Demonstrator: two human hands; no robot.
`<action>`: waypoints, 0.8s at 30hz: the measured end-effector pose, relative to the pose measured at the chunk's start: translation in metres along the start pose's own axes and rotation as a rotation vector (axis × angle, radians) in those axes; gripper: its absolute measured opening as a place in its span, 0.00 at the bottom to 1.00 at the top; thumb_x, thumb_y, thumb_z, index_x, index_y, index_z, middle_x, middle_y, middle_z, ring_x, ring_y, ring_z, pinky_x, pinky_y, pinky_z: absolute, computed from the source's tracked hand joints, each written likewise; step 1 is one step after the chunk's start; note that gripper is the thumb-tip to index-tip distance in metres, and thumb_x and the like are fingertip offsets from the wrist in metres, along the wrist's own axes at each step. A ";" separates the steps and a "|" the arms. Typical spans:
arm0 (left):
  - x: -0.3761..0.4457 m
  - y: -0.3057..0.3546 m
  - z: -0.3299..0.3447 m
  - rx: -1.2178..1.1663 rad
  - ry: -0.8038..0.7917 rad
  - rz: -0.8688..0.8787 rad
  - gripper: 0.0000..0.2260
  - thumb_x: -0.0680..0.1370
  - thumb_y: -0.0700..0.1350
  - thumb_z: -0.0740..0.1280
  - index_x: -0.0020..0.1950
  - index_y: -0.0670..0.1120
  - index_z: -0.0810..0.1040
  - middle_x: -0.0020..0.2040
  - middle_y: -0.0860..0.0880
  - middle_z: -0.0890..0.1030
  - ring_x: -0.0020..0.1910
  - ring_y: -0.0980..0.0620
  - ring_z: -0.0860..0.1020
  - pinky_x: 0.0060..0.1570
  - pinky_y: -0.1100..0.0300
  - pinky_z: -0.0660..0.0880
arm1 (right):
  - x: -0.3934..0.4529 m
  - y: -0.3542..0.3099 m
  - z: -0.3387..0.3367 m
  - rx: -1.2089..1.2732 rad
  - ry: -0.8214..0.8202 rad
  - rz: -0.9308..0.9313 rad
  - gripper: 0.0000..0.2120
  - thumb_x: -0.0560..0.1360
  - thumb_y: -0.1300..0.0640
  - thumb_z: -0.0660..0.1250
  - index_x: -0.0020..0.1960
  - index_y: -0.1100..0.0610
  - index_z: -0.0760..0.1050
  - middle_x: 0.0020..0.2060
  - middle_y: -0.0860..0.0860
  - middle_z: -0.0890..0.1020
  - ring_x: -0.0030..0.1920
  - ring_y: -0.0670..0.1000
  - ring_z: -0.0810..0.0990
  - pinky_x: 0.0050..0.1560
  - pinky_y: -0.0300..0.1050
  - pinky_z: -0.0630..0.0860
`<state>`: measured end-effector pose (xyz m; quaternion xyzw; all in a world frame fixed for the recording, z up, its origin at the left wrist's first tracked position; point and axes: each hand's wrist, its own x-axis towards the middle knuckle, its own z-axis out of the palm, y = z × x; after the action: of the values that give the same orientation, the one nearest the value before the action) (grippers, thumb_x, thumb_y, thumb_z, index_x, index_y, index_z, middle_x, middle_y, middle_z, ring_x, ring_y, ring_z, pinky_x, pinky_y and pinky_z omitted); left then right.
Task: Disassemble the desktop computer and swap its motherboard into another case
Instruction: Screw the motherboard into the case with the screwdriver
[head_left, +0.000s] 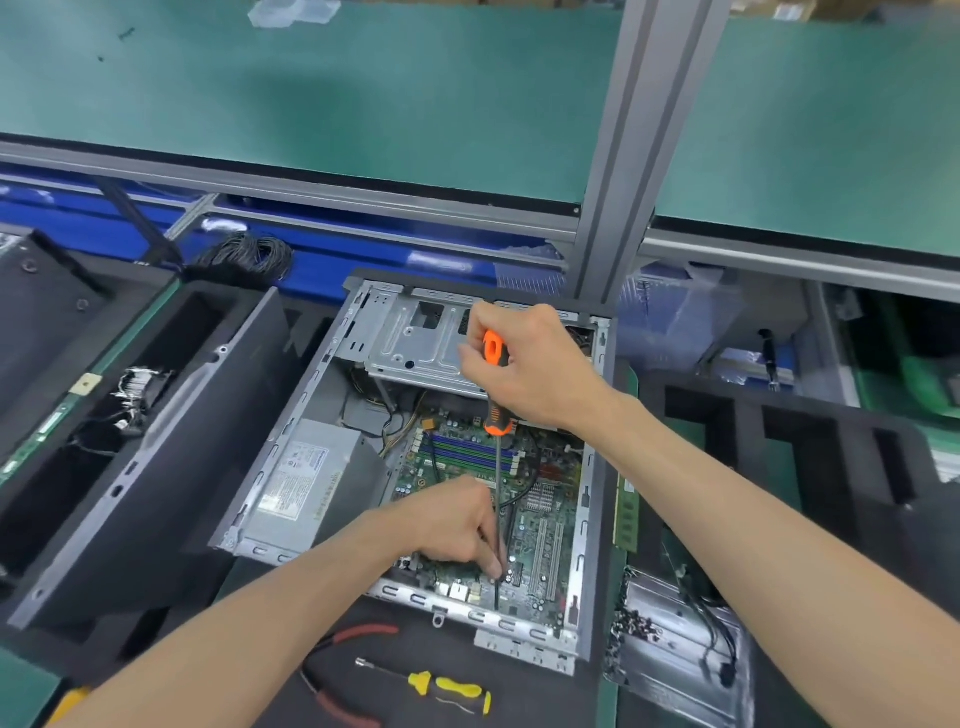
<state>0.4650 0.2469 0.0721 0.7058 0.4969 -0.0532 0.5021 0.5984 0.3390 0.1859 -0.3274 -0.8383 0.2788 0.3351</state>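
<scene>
Two hands work inside the open desktop case (589, 525), which lies on its side on the worktop (608, 696); all positions below are given relative to this case. The right hand (524, 364), above the case's middle, is closed around the orange handle of a long screwdriver (497, 467) held nearly upright. The left hand (452, 525), over the near half, pinches the screwdriver's shaft low down between fingertips, steadying the tip near the board's near edge; whether the tip sits in a screw head cannot be told. The motherboard (540, 519) lies flat on the case floor, filling its right half, with blue memory slots toward the far end and white expansion slots along the right. A grey power supply (301, 483) occupies the left half, and a bare metal drive cage (415, 343) spans the far end.

Judged from its build, the motherboard is light, thin and stiff, but brittle under bending and dense with small parts that a slipped tip could damage. It is best lifted by its bare edges, kept level, once all screws and the cables by the memory slots are free. The screwdriver handle looks rubbery and unlikely to slip.

Just outside the near wall lie red-handled pliers (337, 670) and a yellow-handled screwdriver (447, 686). Outside the right wall rests a green memory module (626, 514).
</scene>
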 end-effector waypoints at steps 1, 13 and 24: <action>0.000 0.000 0.000 0.004 0.000 -0.003 0.09 0.71 0.47 0.79 0.46 0.43 0.88 0.45 0.55 0.87 0.43 0.56 0.84 0.55 0.53 0.79 | -0.001 -0.001 0.000 -0.001 0.006 -0.005 0.13 0.77 0.58 0.68 0.38 0.50 0.67 0.23 0.45 0.69 0.27 0.52 0.67 0.31 0.33 0.62; -0.001 0.002 0.001 0.006 0.002 -0.022 0.09 0.72 0.46 0.78 0.46 0.42 0.87 0.44 0.49 0.87 0.45 0.43 0.85 0.52 0.47 0.81 | -0.010 -0.003 -0.006 -0.020 0.040 0.003 0.11 0.76 0.60 0.68 0.38 0.54 0.69 0.24 0.46 0.68 0.26 0.49 0.63 0.30 0.34 0.62; -0.003 0.005 0.000 0.033 0.008 0.004 0.09 0.72 0.47 0.78 0.47 0.42 0.87 0.46 0.50 0.87 0.44 0.52 0.85 0.53 0.55 0.80 | -0.013 -0.008 -0.011 -0.041 0.032 -0.013 0.09 0.77 0.60 0.67 0.39 0.56 0.70 0.24 0.47 0.68 0.26 0.50 0.63 0.30 0.34 0.61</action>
<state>0.4675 0.2451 0.0773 0.7152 0.4967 -0.0577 0.4883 0.6113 0.3275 0.1933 -0.3333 -0.8405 0.2539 0.3435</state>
